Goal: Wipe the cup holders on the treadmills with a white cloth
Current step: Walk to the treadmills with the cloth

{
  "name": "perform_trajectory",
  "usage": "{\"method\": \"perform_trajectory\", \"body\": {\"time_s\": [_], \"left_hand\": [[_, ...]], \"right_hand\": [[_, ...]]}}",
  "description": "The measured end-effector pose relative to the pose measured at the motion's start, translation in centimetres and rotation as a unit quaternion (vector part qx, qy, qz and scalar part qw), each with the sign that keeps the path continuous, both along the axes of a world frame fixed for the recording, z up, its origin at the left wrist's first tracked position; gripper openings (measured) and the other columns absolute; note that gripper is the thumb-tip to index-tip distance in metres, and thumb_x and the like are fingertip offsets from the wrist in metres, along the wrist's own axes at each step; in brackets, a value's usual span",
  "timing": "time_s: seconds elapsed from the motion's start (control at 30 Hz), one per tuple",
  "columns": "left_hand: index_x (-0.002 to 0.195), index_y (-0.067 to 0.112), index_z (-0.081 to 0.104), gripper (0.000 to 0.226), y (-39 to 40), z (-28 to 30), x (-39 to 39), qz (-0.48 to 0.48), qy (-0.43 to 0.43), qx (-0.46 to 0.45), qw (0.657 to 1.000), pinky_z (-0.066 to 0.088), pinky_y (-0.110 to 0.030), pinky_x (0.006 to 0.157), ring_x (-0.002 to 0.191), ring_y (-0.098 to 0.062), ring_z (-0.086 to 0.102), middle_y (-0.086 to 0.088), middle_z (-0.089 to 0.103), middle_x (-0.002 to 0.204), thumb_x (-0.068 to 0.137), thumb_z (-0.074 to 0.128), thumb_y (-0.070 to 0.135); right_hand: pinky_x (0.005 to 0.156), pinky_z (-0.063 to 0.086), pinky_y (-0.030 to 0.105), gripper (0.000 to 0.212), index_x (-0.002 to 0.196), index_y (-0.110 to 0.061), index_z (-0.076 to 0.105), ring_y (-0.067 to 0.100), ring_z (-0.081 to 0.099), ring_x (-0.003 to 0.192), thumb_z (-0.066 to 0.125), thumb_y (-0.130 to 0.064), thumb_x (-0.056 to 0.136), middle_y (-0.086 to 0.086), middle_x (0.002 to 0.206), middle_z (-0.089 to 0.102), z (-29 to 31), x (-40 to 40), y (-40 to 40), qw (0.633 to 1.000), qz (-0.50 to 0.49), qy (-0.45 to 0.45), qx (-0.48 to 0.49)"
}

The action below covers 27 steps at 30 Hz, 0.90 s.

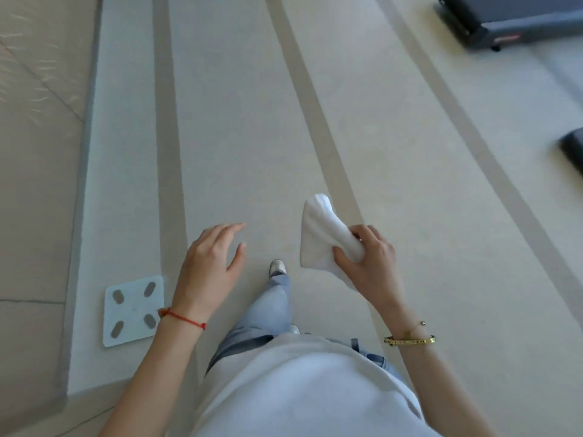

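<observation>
Striped floor (239, 127) fills view. Treadmill base (511, 23) at upper right, far from hands; cup holders out of view. White bathroom scale (134, 310) on floor at lower left. Left hand (209, 263) empty, fingers relaxed and spread. Right hand (372, 263) grips bunched white cloth (325, 238), held above floor.

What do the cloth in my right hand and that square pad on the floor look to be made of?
White cloth: soft woven fabric, probably terry or microfibre; it bunches and folds where the right hand grips it. Square pad: looks like a smooth, glossy white glass or plastic scale with four grey, probably metal, ovals.
</observation>
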<state>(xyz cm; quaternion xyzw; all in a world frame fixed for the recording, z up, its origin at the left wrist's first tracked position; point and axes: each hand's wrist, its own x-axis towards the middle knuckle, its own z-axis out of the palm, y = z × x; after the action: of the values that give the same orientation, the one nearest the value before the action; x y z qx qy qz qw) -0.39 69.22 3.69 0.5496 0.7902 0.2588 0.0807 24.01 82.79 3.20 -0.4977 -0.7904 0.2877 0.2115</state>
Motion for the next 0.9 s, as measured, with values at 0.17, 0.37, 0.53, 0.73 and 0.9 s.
{"method": "perform_trajectory", "body": {"time_s": [0.17,0.37,0.53,0.73,0.9], "left_hand": [[0.123,0.01,0.065,0.039,12.0,-1.0,-0.2,-0.1,-0.001,-0.012,0.995,0.048,-0.037,0.097,0.109,-0.024,0.062,-0.005,0.067,0.117,0.094,0.046,0.028],[0.122,0.011,0.066,0.041,28.9,-0.3,-0.1,-0.181,0.007,0.001,0.983,0.048,-0.036,0.095,0.108,-0.022,0.061,-0.005,0.068,0.116,0.093,0.045,0.031],[0.123,0.012,0.065,0.041,42.6,1.2,0.5,-0.236,0.007,0.006,0.972,0.048,-0.035,0.096,0.11,-0.021,0.06,-0.004,0.067,0.118,0.093,0.045,0.031],[0.124,0.012,0.064,0.041,56.8,1.8,3.0,-0.315,0.013,-0.016,0.949,0.049,-0.038,0.097,0.111,-0.023,0.06,-0.004,0.066,0.12,0.094,0.044,0.032],[0.125,0.014,0.064,0.042,67.4,0.9,6.8,-0.348,0.012,-0.026,0.937,0.046,-0.034,0.098,0.114,-0.021,0.059,-0.003,0.066,0.121,0.094,0.044,0.033]], "right_hand": [[0.062,0.036,0.025,0.022,0.095,-0.019,0.06,0.016,0.053,0.077,0.07,-0.03,0.079,-0.007,0.089,0.057,-1.0,1.6,7.3,0.996,-0.091,-0.008,-0.019],[0.062,0.037,0.026,0.021,0.097,-0.019,0.06,0.015,0.054,0.077,0.069,-0.029,0.08,-0.009,0.09,0.058,-0.6,2.0,19.4,0.985,-0.17,-0.008,-0.008],[0.064,0.038,0.027,0.021,0.097,-0.021,0.06,0.014,0.054,0.077,0.069,-0.029,0.08,-0.01,0.089,0.057,0.6,2.8,30.4,0.975,-0.224,0.003,0.005],[0.065,0.037,0.026,0.02,0.097,-0.019,0.061,0.012,0.052,0.078,0.069,-0.027,0.08,-0.01,0.089,0.057,0.9,5.2,40.3,0.955,-0.295,0.007,0.011],[0.064,0.042,0.029,0.021,0.097,-0.018,0.061,0.013,0.053,0.077,0.069,-0.027,0.08,-0.008,0.088,0.057,-0.4,8.6,48.9,0.942,-0.334,0.003,0.01]]}}
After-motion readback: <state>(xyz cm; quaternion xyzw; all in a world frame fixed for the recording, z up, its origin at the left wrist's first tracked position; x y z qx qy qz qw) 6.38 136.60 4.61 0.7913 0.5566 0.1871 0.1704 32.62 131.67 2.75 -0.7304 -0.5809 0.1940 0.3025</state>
